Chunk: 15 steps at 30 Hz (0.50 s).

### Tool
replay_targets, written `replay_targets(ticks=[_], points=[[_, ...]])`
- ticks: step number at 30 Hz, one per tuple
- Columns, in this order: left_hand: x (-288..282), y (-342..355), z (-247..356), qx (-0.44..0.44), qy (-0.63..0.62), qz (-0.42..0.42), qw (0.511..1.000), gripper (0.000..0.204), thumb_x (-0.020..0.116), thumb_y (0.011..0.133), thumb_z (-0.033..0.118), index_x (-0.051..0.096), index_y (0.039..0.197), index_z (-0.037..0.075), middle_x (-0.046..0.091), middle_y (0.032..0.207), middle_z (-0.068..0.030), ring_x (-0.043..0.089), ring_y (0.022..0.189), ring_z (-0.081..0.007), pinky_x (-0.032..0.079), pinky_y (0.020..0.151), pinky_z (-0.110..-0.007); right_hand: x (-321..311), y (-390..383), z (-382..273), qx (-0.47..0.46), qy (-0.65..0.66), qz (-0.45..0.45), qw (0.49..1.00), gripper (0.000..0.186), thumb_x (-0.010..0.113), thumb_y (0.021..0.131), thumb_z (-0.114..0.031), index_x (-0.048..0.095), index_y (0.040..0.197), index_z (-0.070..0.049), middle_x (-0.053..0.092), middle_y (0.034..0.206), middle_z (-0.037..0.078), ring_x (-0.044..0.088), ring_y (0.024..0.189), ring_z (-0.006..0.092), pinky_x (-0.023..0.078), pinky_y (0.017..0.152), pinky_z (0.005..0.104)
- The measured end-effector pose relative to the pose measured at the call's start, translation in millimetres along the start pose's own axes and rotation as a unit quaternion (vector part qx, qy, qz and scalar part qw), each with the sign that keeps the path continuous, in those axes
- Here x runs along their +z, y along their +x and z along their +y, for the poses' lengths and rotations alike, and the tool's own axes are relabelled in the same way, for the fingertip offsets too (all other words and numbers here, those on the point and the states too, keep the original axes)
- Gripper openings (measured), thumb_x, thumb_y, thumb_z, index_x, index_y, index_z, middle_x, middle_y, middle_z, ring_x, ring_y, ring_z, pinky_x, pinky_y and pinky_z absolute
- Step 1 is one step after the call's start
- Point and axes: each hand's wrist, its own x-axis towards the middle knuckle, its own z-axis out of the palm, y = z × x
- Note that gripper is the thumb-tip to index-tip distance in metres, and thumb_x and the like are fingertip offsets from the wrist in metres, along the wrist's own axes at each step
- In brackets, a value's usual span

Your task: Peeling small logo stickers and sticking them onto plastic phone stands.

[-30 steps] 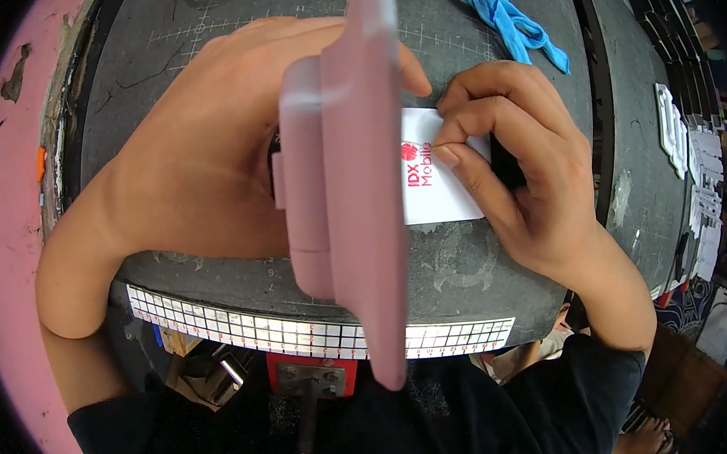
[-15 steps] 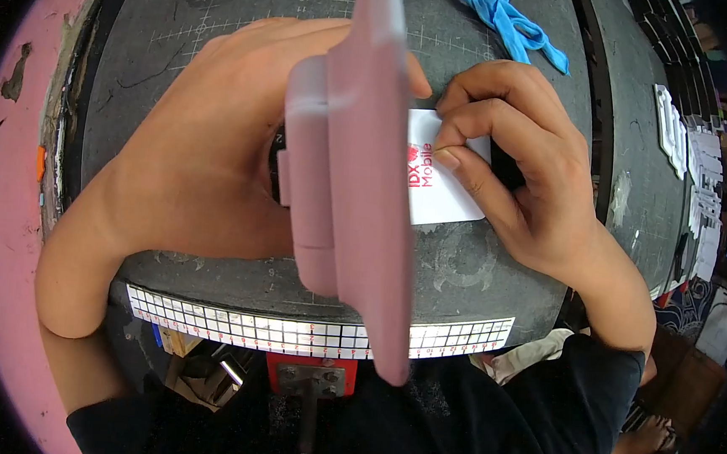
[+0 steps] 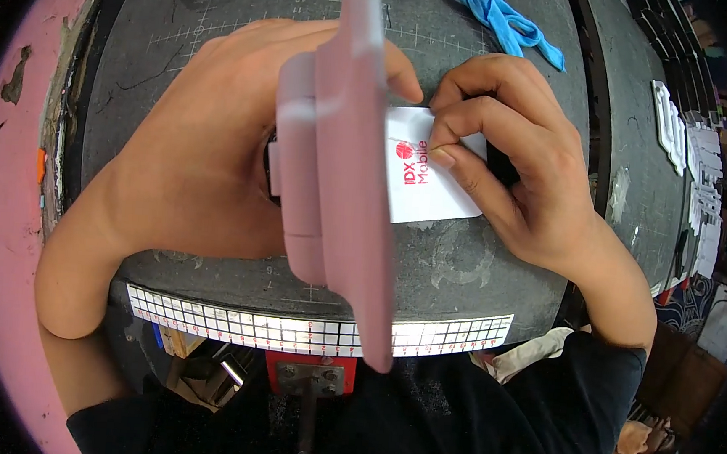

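Observation:
A white card [image 3: 412, 201] with red print lies over the dark mat between my hands. My right hand [image 3: 525, 145] is closed over its right part, thumb and fingertips pinched together at the printed face. Whether a thin film is in that pinch too cannot be seen. My left hand [image 3: 210, 132] curves in from the left, with one fingertip out near the card's upper edge; its other fingers are hidden. A large pink plastic piece [image 3: 354, 184], seen edge-on and close up, blocks the middle. Whether my left hand touches it is unclear. A black sliver shows between them.
A dark grey cutting mat [image 3: 454, 259] covers the table, with a white gridded strip [image 3: 205, 321] along the near edge. A blue cloth [image 3: 501, 13] lies at the far right. White pieces [image 3: 704, 175] are stacked on the right-hand surface. A pink ledge [image 3: 11, 202] runs along the left.
The pink piece has shifted left in the picture, uncovering more of the card and its red print. My right hand keeps its pinch, and my left hand stays nearly in place.

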Motion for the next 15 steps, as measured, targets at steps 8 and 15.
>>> replay_targets(ticks=[8,15], points=[[-2.2,1.1,0.9,-0.002,0.0,-0.005,1.0,0.083,0.103,0.056,0.041,0.071,0.127,0.011,0.074,0.116,-0.006,0.073,0.109,-0.0217,0.059,0.088,-0.037,-1.0,-0.4,1.5,-0.003,-0.002,-0.01,1.0,0.013,0.08,0.087,-0.005,0.07,0.095,-0.003,0.064,0.115,0.013,0.062,0.106,0.0288,0.049,0.092,0.0387],[-1.7,0.1,0.6,-0.002,-0.007,0.002,1.0,0.082,0.103,0.055,0.039,0.072,0.126,0.012,0.074,0.115,-0.0061,0.073,0.109,-0.0214,0.058,0.09,-0.038,0.1,-0.1,1.8,-0.002,0.0,-0.011,1.0,0.013,0.08,0.086,-0.006,0.07,0.094,-0.003,0.064,0.114,0.012,0.062,0.106,0.0278,0.048,0.092,0.0386]])
